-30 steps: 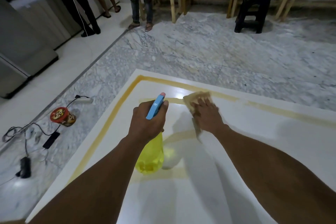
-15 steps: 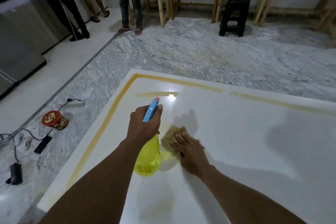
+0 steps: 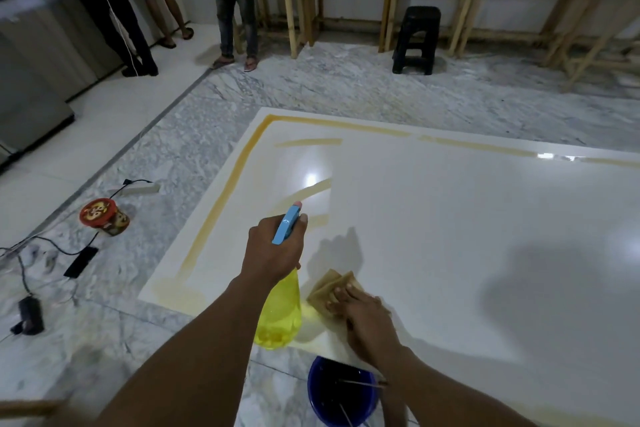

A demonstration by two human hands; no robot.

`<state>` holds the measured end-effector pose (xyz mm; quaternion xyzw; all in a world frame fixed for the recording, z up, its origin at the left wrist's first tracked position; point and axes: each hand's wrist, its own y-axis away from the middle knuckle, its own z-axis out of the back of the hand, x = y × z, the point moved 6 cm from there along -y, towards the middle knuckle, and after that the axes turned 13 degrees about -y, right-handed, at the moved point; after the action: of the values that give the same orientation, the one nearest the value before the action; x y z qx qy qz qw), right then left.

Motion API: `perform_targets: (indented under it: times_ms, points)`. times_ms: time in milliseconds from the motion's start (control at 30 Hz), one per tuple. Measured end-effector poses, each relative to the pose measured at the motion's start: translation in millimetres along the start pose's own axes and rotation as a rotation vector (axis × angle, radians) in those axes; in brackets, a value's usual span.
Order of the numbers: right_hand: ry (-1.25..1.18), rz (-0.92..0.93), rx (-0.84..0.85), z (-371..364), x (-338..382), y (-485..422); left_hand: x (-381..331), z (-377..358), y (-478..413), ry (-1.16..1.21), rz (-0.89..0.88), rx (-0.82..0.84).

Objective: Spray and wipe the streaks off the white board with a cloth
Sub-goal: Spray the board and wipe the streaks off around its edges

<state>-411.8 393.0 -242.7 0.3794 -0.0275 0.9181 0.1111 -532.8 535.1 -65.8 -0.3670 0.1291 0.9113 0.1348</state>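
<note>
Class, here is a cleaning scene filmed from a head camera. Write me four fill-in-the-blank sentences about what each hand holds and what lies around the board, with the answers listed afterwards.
1. The left hand grips a spray bottle whose body is ____ in colour.
2. The right hand presses a tan ____ flat on the white board.
3. The streaks along the board's edge are ____ in colour.
4. Below the board's near edge stands a blue ____.

Answers: yellow; cloth; yellow; bucket
</note>
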Motion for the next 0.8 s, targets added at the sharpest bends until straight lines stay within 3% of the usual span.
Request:
perform_targets:
  times_ms: [100,233,300,367,500,700,800]
  points:
    - [-0.334,-0.201,0.009,19,16,-9,14,5,12,-0.002,0.017,0.002]
    - [-1.138,-0.824,-0.064,22,14,-24,11,16,12,0.026,-0.003,-0.006]
    - [-1.442,-0.925,0.021,20,24,-35,6,22,3,0.034,-0.007,-0.024]
    - [-1.528,-0.917,0.054,25,26,-55,0,26,-9,0.037,-0.017,-0.036]
    - [-1.425,-0.798,-0.066,55,16,-125,-9,33,-38,0.044,-0.013,-0.075]
    - [-0.654,-0.374,-0.234,128,22,-239,-2,33,-90,0.021,0.076,-0.123]
    - [-0.369,-0.176,-0.167,134,3,-302,0,28,-119,0.012,0.117,-0.145]
